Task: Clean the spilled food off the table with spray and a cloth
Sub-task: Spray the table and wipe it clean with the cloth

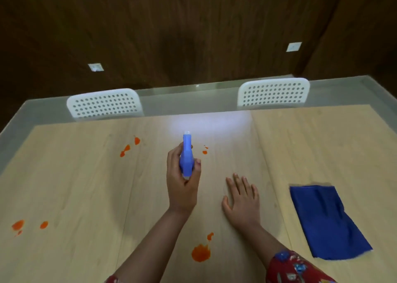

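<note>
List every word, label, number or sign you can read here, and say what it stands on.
No text can be read.
Spray bottle: no label shows.
Blue cloth: plain.
Wall plates: too blurred to tell.
Sleeve: pattern only.

Light falls softly and evenly on my tabletop (86, 186), while the wall (193, 35) behind it stays dim and murky brown. A bluish-white glare washes out the wood at the middle of the far edge, just beyond the bottle (186, 156). The chairs (105, 105) past that edge glow bright white. My forearms cast only faint, blurred shadows on the wood, and a thin dark one lines the far edge of the cloth (326, 222). The whole picture is soft, and the bottle in my left hand (182, 186) is smeared. The tabletop's edges bow and splay toward the corners, bent by the wide angle.
</note>
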`<action>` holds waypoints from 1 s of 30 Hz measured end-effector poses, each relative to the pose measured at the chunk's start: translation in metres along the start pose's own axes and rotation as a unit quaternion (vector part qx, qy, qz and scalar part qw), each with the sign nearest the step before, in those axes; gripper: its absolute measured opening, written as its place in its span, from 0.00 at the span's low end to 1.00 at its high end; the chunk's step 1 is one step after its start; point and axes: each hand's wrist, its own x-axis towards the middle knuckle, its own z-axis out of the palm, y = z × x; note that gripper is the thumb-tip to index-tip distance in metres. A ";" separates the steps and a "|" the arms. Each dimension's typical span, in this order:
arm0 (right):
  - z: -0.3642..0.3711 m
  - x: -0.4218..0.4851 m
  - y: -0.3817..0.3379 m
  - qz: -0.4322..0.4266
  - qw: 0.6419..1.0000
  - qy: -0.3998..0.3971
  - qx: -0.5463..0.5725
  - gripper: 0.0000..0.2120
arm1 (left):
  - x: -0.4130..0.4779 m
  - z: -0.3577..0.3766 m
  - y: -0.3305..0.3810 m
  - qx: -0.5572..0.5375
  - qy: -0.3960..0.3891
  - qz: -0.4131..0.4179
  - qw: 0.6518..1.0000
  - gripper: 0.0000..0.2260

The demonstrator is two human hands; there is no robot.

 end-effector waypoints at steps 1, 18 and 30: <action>-0.002 0.002 0.002 -0.004 1.000 0.006 -0.001 0.30 | 0.005 0.003 -0.004 0.009 -0.012 0.017 1.000 0.18; -0.003 0.022 0.033 -0.058 0.995 0.066 0.043 0.19 | 0.114 0.092 -0.043 0.156 -0.248 -0.250 0.923 0.21; -0.004 0.022 0.035 -0.063 0.994 0.075 0.041 0.19 | 0.143 0.038 -0.056 0.184 -0.177 -0.257 0.932 0.22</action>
